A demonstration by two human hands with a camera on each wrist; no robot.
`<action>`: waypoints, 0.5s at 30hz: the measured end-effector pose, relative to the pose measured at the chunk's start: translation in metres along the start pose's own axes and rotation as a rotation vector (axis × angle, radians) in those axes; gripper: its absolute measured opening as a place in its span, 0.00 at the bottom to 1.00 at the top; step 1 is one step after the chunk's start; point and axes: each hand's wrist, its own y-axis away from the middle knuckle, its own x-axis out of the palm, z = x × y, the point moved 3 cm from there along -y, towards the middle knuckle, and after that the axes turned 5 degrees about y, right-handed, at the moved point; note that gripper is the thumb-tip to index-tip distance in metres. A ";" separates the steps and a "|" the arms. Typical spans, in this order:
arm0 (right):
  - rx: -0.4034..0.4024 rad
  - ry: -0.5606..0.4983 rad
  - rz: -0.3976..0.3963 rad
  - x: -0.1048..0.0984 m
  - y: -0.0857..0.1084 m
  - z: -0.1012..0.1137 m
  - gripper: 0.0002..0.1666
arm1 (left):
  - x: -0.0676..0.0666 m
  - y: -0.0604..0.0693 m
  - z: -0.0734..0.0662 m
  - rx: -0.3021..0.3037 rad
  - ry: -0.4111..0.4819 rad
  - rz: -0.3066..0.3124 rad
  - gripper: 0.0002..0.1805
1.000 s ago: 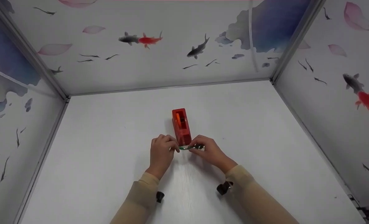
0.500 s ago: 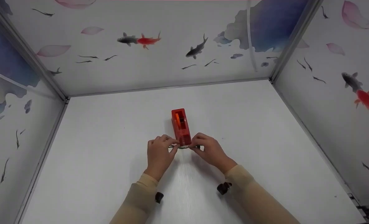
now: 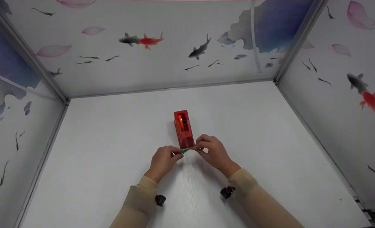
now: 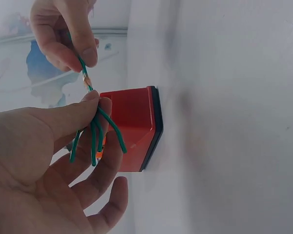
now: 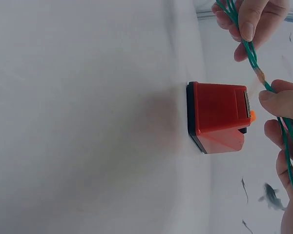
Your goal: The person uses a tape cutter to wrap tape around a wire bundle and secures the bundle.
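Note:
Both hands hold a bundle of green wires (image 3: 184,151) just in front of a red tape dispenser (image 3: 186,140). In the left wrist view, my left hand (image 4: 63,146) pinches the bundle between thumb and forefinger, and several loose wire ends (image 4: 99,131) fan out below the pinch. My right hand (image 5: 287,114) pinches the other side, with wires running back along its palm. Between the two pinches a short copper-coloured section (image 5: 259,75) shows; whether it is bare strands or tape over them, I cannot tell. Neither hand visibly touches the dispenser.
The dispenser has an orange reel (image 3: 180,120), a toothed cutter (image 5: 248,104) and a dark base (image 5: 190,112). It stands on a white table (image 3: 111,142), enclosed by printed panels (image 3: 174,72) at the back and sides. A black wrist camera (image 3: 227,192) sits on each sleeve.
My left hand has turned and dropped slightly towards me, so green wire now shows slanting between the hands. My right hand stays almost in place. The dispenser has not moved.

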 end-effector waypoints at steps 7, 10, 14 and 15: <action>0.120 -0.173 0.028 0.001 -0.001 -0.003 0.16 | -0.004 -0.001 0.001 0.066 0.041 -0.116 0.10; 0.182 -0.188 0.086 0.000 -0.002 -0.006 0.16 | -0.006 -0.002 0.000 0.106 0.030 -0.172 0.10; 0.218 -0.166 0.158 0.000 -0.002 -0.009 0.12 | -0.005 -0.002 -0.002 0.140 -0.011 -0.224 0.10; 0.218 -0.166 0.166 0.000 -0.002 -0.009 0.11 | -0.005 -0.001 -0.002 0.146 -0.021 -0.236 0.10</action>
